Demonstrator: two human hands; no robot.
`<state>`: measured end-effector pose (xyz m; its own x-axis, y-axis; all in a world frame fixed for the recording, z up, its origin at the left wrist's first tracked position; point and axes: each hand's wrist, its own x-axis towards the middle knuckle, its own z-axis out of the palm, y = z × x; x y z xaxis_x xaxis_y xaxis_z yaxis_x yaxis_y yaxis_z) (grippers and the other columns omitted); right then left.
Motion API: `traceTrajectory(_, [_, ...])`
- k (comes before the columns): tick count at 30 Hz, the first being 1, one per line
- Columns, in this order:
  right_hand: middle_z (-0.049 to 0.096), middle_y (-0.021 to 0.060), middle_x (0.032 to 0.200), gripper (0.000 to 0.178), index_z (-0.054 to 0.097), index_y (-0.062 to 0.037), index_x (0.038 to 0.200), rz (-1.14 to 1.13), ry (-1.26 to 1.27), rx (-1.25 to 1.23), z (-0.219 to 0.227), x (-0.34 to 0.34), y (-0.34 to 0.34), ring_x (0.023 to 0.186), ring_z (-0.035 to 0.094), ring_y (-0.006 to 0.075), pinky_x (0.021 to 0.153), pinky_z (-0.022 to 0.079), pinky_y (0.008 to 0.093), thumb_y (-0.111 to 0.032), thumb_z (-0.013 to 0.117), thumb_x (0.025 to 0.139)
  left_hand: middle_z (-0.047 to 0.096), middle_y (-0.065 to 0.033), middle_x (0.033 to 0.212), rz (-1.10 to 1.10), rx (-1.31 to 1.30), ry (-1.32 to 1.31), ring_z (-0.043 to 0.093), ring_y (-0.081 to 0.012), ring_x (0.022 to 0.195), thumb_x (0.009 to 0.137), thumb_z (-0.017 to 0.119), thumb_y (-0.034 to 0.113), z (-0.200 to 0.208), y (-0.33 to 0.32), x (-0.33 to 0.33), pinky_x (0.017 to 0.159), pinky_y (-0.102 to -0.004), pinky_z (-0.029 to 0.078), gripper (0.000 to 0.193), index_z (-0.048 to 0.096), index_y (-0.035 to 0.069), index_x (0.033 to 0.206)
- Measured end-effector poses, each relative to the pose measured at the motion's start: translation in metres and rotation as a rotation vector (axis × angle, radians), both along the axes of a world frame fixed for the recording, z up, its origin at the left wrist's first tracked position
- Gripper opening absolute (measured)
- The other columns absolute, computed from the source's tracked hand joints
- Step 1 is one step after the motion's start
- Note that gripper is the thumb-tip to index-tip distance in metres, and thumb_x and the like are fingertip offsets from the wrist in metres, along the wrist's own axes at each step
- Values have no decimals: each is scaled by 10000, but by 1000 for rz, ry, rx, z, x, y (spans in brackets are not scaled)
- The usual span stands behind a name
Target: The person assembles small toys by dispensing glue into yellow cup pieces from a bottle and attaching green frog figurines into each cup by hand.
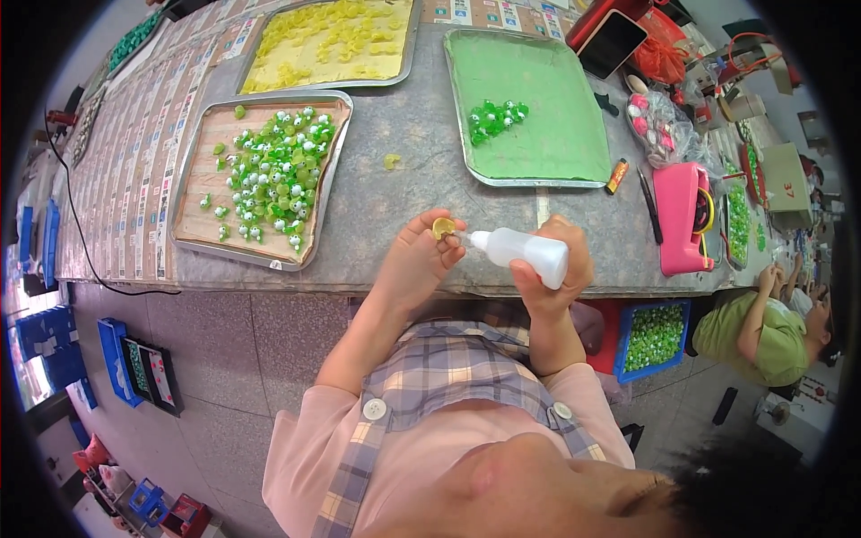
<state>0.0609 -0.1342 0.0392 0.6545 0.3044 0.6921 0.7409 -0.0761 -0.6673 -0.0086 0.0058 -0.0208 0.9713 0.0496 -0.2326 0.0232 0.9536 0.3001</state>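
Note:
Between the fingertips of my left hand [414, 266] is a small yellow cup-shaped plastic piece [443, 228], its hollow side showing. My right hand [567, 260] is wrapped round a white squeeze bottle [520, 249], tilted on its side. The bottle's thin nozzle reaches to the yellow piece; whether it touches is too small to tell. Beyond my hands, another yellow piece [392, 161] lies on the grey tabletop [386, 117]. A tray [202, 170] of green and white eye-like beads stands at the left. At the right, a green-lined tray [565, 117] bears a small cluster of green beads.
A metal tray [408, 54] of yellow pieces stands at the back. To the right are an orange lighter [617, 176], a black pen-like tool [649, 205], a pink holder [678, 220] and a phone-like device [613, 43]. A blue crate [686, 327] of green beads stands below the table edge, near a person in green [749, 336].

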Motion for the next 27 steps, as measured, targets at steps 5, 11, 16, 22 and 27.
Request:
traceTrajectory(5, [483, 66, 558, 327, 489, -41, 722, -60, 39, 29, 0, 3, -7, 453, 446, 190, 409, 333, 266, -218, 727, 583, 550, -101, 904, 4, 5, -3, 537, -117, 722, 824, 450, 76, -2, -1, 2, 697, -261, 473, 137, 484, 72, 957])
traceTrajectory(11, [485, 69, 559, 326, 494, -37, 730, -44, -17, -5, -2, 4, -4, 448, 442, 190, 405, 327, 266, -198, 731, 573, 552, -99, 912, 9, 16, -25, 539, -117, 725, 827, 464, 107, -2, -1, 3, 700, -264, 472, 134, 486, 70, 953])
traceTrajectory(16, [487, 67, 563, 314, 501, -40, 721, -44, -16, -12, 0, 3, -1, 443, 437, 192, 404, 327, 272, -189, 731, 568, 553, -100, 913, 15, 25, -6, 540, -117, 717, 831, 459, 114, -1, -1, 3, 689, -260, 474, 132, 486, 70, 953])
traceTrajectory(22, [474, 53, 599, 343, 481, -19, 740, -50, -13, -43, -3, 2, 1, 498, 425, 138, 437, 325, 243, -280, 684, 648, 556, -97, 897, 4, 34, -13, 539, -116, 705, 833, 459, 125, -1, -2, 4, 682, -260, 476, 135, 485, 66, 951])
traceTrajectory(27, [478, 54, 605, 338, 483, -18, 739, -32, 14, -32, -2, 1, 3, 491, 423, 131, 430, 320, 239, -272, 685, 646, 557, -97, 892, -9, 41, 7, 538, -115, 698, 834, 459, 131, -1, -1, 3, 670, -253, 477, 136, 484, 66, 951])
